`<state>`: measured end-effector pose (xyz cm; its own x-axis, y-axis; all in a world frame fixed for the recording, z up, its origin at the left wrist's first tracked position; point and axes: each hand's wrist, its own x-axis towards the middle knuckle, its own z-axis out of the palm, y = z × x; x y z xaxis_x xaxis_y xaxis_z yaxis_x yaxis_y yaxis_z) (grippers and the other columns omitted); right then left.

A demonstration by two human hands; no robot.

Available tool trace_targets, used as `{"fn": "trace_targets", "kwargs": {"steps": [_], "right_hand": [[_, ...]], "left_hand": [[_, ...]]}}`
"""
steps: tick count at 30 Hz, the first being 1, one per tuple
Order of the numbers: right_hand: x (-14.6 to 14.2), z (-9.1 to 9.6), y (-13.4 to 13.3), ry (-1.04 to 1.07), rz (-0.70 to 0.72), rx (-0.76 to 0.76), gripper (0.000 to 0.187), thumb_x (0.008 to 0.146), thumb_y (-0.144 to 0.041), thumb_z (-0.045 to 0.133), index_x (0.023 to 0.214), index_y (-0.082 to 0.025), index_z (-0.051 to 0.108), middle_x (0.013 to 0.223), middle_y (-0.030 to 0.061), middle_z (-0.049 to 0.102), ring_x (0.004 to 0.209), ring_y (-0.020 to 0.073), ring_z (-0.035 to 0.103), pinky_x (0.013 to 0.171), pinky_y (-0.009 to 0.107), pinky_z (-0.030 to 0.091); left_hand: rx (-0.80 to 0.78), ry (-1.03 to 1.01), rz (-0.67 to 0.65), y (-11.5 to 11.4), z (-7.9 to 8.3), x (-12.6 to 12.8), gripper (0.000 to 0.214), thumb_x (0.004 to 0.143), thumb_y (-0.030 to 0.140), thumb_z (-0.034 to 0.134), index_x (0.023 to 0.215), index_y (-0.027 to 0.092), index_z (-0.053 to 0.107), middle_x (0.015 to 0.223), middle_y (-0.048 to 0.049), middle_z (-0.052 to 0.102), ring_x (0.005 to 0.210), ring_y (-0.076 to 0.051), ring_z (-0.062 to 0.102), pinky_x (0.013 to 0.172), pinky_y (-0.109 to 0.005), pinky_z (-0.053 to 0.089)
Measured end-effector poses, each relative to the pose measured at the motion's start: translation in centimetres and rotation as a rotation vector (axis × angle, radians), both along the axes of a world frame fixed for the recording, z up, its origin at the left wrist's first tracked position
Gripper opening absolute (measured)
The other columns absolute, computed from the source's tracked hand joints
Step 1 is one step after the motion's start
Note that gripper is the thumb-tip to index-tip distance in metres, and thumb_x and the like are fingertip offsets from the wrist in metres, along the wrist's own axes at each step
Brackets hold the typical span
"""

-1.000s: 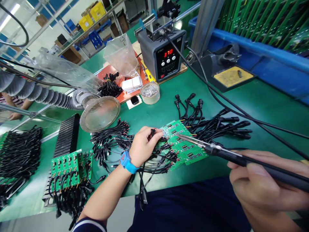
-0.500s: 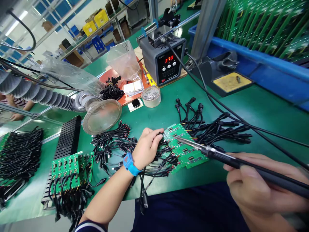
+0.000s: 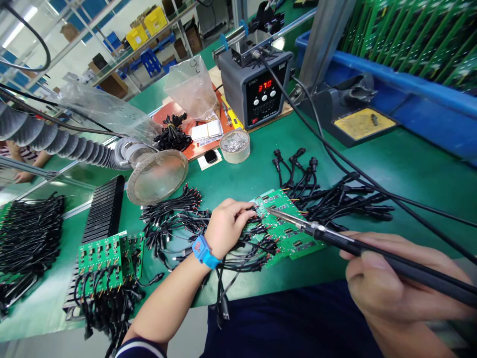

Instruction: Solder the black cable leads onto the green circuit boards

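Green circuit board (image 3: pixel 285 213) looks part-wired, loose leads (image 3: pixel 175 201) remaining, while left hand (image 3: pixel 225 226) pinches a black lead (image 3: pixel 255 209) and right hand (image 3: pixel 378 288) grips soldering iron (image 3: pixel 335 236)

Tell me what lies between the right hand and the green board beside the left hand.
In the head view, the soldering iron extends from the right hand over the green board; contact with it is unclear.

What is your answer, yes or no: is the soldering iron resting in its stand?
No, the right hand holds the soldering iron with its tip over the green board, away from the stand.
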<state>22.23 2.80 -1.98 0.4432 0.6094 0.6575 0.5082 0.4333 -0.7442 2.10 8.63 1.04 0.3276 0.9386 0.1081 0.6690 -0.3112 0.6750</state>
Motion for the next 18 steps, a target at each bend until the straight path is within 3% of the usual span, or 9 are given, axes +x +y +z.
{"fn": "trace_targets", "kwargs": {"steps": [4,18], "right_hand": [[-0.27,-0.54,0.25,0.024,0.034,0.103,0.003,0.066,-0.022,0.058,0.068,-0.019,0.057,0.06,0.0016,0.059,0.048,0.0192,0.056,0.039,0.032,0.043],[-0.7,-0.86,0.4,-0.001,0.093,0.081,0.006,0.067,-0.016,0.059,0.072,-0.016,0.059,0.064,0.0028,0.059,0.051,0.0164,0.056,0.042,0.029,0.044]], "left_hand": [[-0.014,0.009,0.02,-0.1,-0.26,0.01,0.016,0.081,0.019,0.06,0.095,0.014,0.066,0.072,-0.0019,0.057,0.065,-0.011,0.054,0.067,-0.023,0.047],[-0.015,-0.031,0.04,-0.28,-0.59,0.09,0.016,0.081,0.019,0.06,0.095,0.014,0.065,0.07,-0.0008,0.055,0.063,-0.01,0.053,0.065,-0.022,0.047]]}}
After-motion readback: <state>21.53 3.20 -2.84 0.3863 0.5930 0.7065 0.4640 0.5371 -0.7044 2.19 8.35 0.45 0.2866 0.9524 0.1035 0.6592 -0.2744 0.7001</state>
